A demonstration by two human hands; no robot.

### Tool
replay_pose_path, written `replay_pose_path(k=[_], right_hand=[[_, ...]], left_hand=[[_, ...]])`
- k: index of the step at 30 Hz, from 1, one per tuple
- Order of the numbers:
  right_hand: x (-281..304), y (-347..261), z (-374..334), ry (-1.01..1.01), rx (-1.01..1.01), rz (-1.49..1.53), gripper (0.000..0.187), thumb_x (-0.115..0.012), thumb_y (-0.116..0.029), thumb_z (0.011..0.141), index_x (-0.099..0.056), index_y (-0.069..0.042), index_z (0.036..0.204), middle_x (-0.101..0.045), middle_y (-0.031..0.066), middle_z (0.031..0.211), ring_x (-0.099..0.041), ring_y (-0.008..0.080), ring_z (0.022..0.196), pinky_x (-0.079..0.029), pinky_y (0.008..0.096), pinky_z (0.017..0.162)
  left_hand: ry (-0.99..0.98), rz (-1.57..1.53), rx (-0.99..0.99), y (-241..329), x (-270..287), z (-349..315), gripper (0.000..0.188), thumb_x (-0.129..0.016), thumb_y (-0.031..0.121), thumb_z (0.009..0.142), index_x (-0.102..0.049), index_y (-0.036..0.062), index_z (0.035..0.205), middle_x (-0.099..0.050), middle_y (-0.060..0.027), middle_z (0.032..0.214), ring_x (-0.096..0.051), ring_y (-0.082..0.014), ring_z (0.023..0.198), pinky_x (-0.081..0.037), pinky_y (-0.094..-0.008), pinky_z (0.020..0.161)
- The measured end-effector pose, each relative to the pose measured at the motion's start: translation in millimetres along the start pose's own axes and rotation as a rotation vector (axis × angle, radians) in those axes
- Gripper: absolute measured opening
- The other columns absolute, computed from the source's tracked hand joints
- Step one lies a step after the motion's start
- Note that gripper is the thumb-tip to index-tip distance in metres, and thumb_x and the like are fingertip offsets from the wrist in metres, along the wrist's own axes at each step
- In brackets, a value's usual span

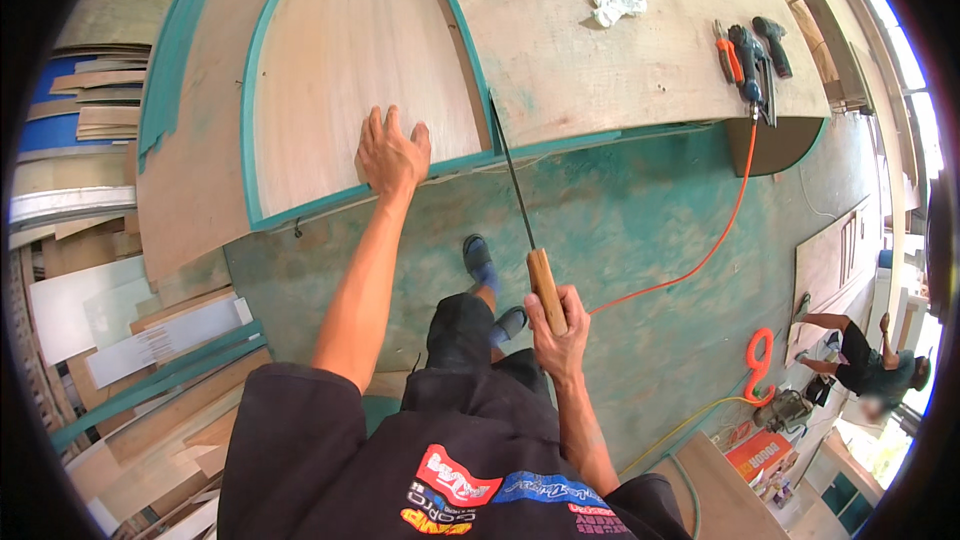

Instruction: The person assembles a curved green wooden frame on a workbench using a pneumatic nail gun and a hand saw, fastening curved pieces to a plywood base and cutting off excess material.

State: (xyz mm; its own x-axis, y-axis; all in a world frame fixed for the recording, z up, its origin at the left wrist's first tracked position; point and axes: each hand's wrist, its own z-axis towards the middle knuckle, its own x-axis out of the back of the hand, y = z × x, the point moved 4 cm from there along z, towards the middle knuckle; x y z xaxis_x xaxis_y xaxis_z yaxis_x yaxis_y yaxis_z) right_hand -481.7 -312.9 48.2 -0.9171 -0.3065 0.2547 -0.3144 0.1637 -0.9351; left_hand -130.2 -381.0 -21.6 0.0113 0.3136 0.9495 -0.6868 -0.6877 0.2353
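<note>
Across the workshop, a broad grey floor smeared with teal [650, 200] spreads out beneath everything; over it stands a long counter of pale, stained wood [570, 80], its front edge trimmed in teal; and on its left part lies the big arched panel of pale plywood [350, 50] with a teal border, its straight end facing the worker; off to the far right, well apart, another person in dark clothes [885, 375]; now a thin orange hose [715, 250], curving down from the counter and over the floor; next the long, narrow, dark-bladed saw with a wooden handle [545, 290], slanting up so its tip sits at the panel's right border near the lower corner, touching or just beside, I cannot tell; on that handle, the right hand [560, 335], fingers clamped round it; and the left hand [393, 152], fingers spread apart, resting on the plywood near its straight end; towards the counter's right, a black air tool [750, 65] between orange-handled pliers [727, 52] and a dark drill [771, 45]; finally, a crumpled white cloth [618, 5] further back!
</note>
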Motion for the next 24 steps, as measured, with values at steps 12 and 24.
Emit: replay_pose_path(k=[12,24], right_hand=[[0.7,0.1,-7.3,0.1,0.138,-0.03,0.03,-0.078,-0.018,0.094,-0.057,-0.003,0.08,-0.048,-0.002,0.059,-0.039,0.005,0.056,-0.035,0.0249,0.05],[3.7,1.4,-16.0,0.111,0.167,-0.051,0.028,-0.078,-0.016,0.093,-0.057,-0.002,0.079,-0.047,-0.0009,0.059,-0.039,0.0043,0.058,-0.034,0.0244,0.05]], left_hand=[[-0.012,-0.029,0.071,0.2,-1.6,-0.7,0.058,-0.063,0.045,0.092,-0.066,0.005,0.134,-0.055,-0.0166,0.149,-0.049,-0.0311,0.14,-0.042,-0.0475,0.113],[-0.039,-0.053,0.117,0.4,3.9,-4.0,0.052,-0.061,0.041,0.092,-0.071,0.0011,0.125,-0.064,-0.0141,0.139,-0.058,-0.0321,0.131,-0.048,-0.0469,0.107]])
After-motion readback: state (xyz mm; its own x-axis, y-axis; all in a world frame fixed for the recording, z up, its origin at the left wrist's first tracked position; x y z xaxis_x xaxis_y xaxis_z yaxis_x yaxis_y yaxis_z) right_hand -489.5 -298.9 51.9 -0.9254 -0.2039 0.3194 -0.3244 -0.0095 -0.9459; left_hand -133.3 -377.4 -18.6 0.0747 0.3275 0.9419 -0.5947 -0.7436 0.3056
